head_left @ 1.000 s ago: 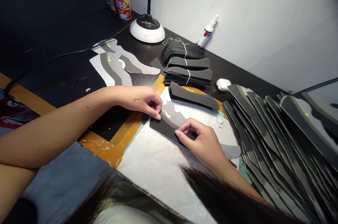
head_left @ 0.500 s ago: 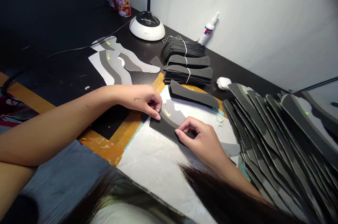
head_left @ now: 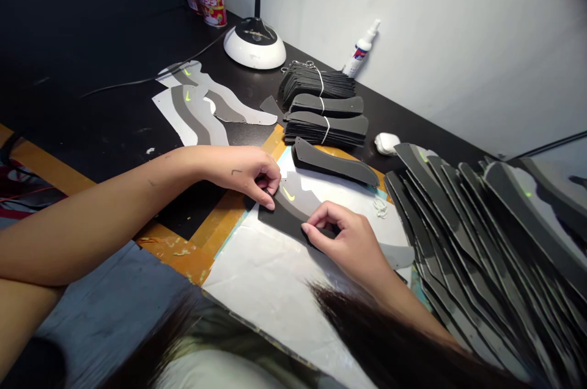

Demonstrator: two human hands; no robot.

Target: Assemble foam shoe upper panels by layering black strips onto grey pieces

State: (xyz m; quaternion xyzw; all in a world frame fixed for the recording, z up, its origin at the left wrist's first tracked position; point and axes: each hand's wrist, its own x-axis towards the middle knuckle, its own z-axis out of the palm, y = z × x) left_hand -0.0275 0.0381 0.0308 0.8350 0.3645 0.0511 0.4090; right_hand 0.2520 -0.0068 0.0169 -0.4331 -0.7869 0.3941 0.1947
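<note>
A grey piece with a yellow-green swoosh (head_left: 296,196) lies on the white sheet (head_left: 257,266), with a black piece (head_left: 287,222) along its near edge. My left hand (head_left: 257,178) pinches the left end of the black piece, where the two meet. Farther right, my right hand (head_left: 342,233) pinches the same edge with thumb and forefinger, hiding part of it. Just beyond lies a small stack of loose black pieces (head_left: 334,164).
Banded black bundles (head_left: 325,129), a white case (head_left: 387,144) and a lamp base (head_left: 255,49) stand behind. Grey cut pieces (head_left: 188,111) lie at left, many layered pieces (head_left: 458,224) at right. White rubber bands (head_left: 380,208) lie on the sheet.
The view has shifted very slightly. Both hands keep nearly the same places and pinches on the piece.
</note>
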